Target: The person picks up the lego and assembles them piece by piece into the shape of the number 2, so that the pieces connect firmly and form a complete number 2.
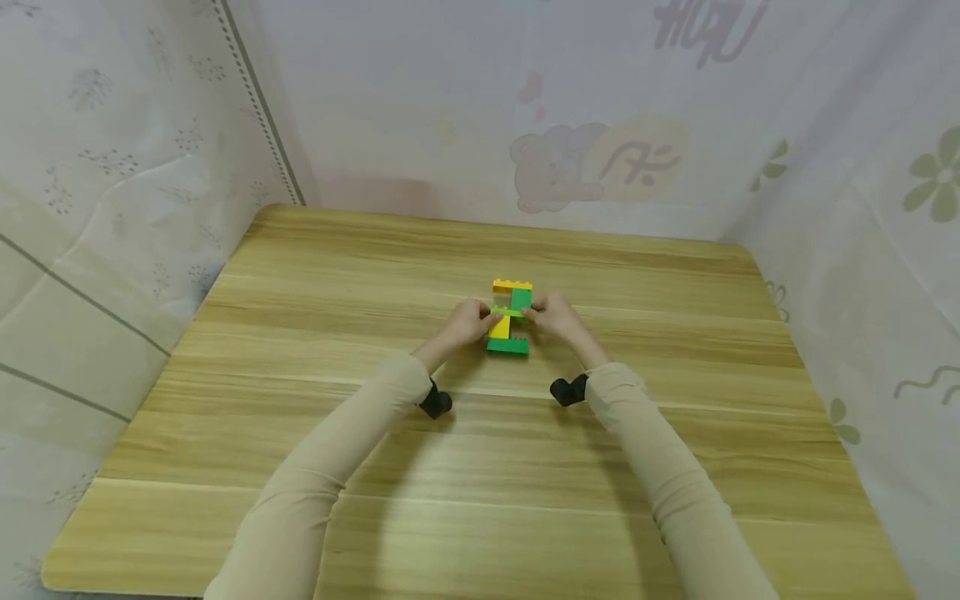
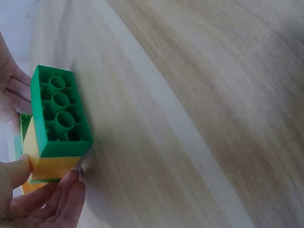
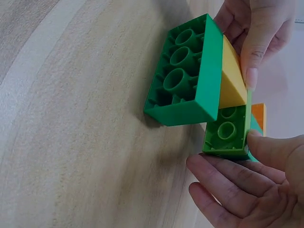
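Observation:
Both hands hold one stack of toy building bricks over the middle of the table in the head view. A dark green brick (image 3: 183, 71) forms its near end, with the hollow underside and round tubes showing. Joined to it is a yellow brick (image 1: 499, 327), then a thin light green brick (image 3: 227, 130), a green brick (image 1: 521, 300) and a yellow-orange brick (image 1: 513, 285) at the far end. My left hand (image 1: 468, 323) pinches the stack around the yellow brick. On the other side, my right hand (image 1: 558, 317) grips it at the light green brick, thumb against its edge.
A wood-grain table (image 1: 480, 467) spreads out beneath the hands. Patterned cloth (image 1: 420, 100) hangs behind it and along both sides. Black wrist devices (image 1: 568, 390) sit at the sleeve cuffs.

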A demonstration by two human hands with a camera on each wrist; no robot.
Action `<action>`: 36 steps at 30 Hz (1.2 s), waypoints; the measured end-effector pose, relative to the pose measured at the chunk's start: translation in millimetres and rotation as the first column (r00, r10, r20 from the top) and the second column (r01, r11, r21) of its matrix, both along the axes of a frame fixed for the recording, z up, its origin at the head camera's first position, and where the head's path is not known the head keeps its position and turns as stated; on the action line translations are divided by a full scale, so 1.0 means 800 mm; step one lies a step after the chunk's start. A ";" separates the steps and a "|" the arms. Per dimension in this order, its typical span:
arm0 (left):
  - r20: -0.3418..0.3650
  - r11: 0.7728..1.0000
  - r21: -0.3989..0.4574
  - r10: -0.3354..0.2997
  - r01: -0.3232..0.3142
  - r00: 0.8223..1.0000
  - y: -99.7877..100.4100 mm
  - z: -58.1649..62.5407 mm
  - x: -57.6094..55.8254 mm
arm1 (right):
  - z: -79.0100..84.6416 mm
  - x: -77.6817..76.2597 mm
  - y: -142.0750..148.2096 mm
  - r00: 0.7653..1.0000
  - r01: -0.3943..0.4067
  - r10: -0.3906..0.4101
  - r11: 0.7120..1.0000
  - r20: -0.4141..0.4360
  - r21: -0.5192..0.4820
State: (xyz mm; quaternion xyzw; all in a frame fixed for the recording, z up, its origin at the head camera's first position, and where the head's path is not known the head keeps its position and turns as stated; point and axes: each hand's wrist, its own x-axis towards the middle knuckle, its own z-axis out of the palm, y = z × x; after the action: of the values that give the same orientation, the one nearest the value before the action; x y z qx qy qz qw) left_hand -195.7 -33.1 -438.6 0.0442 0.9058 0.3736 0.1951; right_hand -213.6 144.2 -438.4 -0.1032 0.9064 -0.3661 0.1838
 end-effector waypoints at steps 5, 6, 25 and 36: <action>0.000 0.999 0.029 0.028 -0.028 1.000 0.001 -0.005 0.002 | -0.002 0.000 -0.002 0.999 0.008 -0.008 1.000 0.033 0.010; -0.003 0.999 0.033 0.037 -0.037 0.999 0.001 -0.005 0.003 | -0.002 0.000 -0.002 0.999 0.014 -0.014 1.000 0.035 0.012; -0.024 0.990 0.117 0.081 -0.078 0.996 -0.002 -0.019 0.014 | -0.013 0.010 0.000 0.996 0.089 -0.089 0.996 0.003 0.032; -0.156 0.980 -0.184 -0.104 0.075 0.982 -0.065 -0.020 0.028 | -0.016 0.033 0.051 0.998 -0.010 -0.007 0.954 0.056 0.298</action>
State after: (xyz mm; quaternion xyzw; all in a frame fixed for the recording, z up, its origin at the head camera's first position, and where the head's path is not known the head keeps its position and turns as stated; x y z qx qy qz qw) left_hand -173.7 -84.8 -454.9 0.0984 0.9455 0.2776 0.1392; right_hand -187.3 185.0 -451.2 -0.0648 0.9456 -0.2277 0.2230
